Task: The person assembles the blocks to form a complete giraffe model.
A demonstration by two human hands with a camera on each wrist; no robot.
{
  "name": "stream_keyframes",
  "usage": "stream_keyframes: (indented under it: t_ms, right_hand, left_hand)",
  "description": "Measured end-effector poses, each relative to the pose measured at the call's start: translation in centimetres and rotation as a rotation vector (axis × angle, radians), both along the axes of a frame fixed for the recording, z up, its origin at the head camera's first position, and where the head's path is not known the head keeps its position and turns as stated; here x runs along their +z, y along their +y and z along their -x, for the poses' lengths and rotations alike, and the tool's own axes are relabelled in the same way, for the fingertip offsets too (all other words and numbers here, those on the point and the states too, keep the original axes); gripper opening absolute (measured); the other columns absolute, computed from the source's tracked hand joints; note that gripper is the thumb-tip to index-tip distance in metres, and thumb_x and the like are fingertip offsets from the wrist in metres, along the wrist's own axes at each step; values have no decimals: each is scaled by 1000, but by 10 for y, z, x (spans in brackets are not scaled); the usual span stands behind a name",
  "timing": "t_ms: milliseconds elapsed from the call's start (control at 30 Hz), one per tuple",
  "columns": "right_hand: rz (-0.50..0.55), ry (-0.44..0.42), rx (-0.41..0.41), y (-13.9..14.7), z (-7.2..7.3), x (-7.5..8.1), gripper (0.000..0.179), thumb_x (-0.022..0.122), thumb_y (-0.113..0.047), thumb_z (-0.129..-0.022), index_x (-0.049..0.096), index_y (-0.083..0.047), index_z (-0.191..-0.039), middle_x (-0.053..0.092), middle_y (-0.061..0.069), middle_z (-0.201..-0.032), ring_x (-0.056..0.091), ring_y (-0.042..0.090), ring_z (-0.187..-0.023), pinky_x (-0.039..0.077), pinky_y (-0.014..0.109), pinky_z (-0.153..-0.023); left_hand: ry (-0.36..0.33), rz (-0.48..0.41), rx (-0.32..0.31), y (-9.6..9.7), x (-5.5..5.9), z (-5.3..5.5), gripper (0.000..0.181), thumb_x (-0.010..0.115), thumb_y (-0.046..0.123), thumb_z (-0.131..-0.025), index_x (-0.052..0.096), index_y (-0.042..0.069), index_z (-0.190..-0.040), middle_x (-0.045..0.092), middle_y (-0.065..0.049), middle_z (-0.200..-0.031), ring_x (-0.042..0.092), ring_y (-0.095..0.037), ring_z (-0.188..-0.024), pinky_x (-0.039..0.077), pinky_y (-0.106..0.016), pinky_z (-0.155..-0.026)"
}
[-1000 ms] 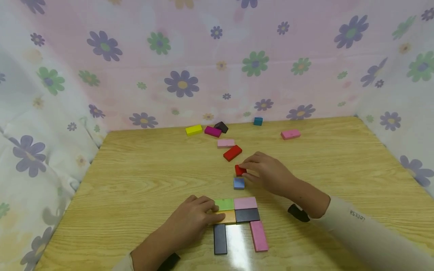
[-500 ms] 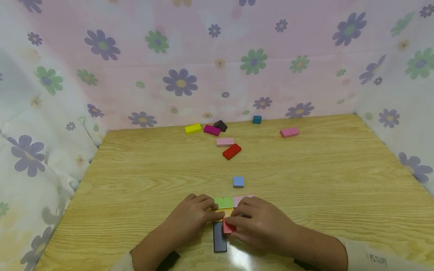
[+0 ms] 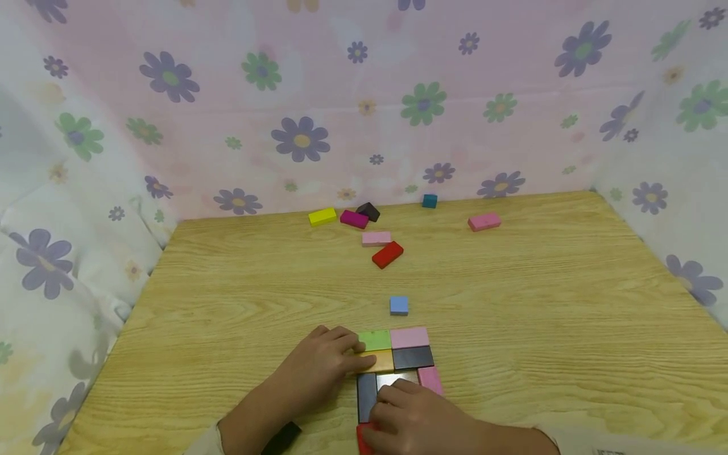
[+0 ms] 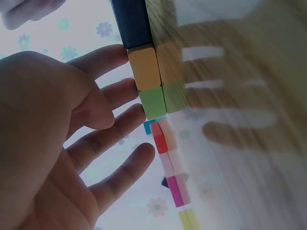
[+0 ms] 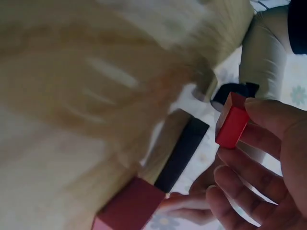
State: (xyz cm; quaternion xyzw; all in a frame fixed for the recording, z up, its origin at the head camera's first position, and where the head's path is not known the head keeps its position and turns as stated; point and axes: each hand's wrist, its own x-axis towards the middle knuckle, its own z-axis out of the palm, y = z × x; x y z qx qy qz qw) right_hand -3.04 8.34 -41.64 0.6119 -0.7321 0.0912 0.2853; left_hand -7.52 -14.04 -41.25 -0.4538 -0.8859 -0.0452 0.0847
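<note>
Table is wood-grained and dotted with coloured blocks, backed by a flowery cloth. At the near edge of the view, a red block is pinched between the thumb and fingertips of the right hand, right by the near end of a lengthwise dark block. Whether that red one is touching the dark one or the tabletop can't really be told, since it's half covered by fingers in the head view.

The left hand is kept pretty loose, fingers spread apart, with tips rested against the left side of a green block and an orange block. Nothing is gripped by it. Those two are butted up against a pale pink block and a crosswise dark block, and a pink leg block is set below on the right, partly hidden.

Just past the pattern, a small blue block is left on its own. Further back, a tilted red block, a magenta block, a yellow block and a teal block are scattered.
</note>
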Motion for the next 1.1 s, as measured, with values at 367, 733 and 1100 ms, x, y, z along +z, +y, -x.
stream_keyframes:
  t_ms: [367, 733, 1100]
  right_hand:
    - [-84, 111, -39, -5, -1, -6, 11, 60, -29, -87, 64, -28, -78, 62, -15, -82, 56, 7, -81, 48, 23, -76]
    - [-84, 100, -40, -5, 0, -7, 6, 64, -32, -87, 67, -28, -82, 60, -15, -81, 53, 6, -78, 45, 20, -74]
    - [0, -225, -240, 26, 52, 23, 12, 81, -22, -82, 76, -17, -92, 68, -6, -90, 61, 13, -87, 54, 29, -79]
  left_hand:
    - [5, -27, 1, 0, 0, -1, 31, 71, 16, -90, 75, 34, -114, 69, 8, -105, 64, -11, -105, 51, -31, -82]
    - [-13, -11, 9, -1, 1, -1, 31, 71, 16, -91, 75, 34, -116, 69, 8, -106, 64, -11, -104, 51, -31, -81]
    - [16, -28, -10, 1, 0, 0, 27, 71, 19, -91, 76, 33, -114, 69, 7, -104, 64, -12, -104, 51, -31, -80]
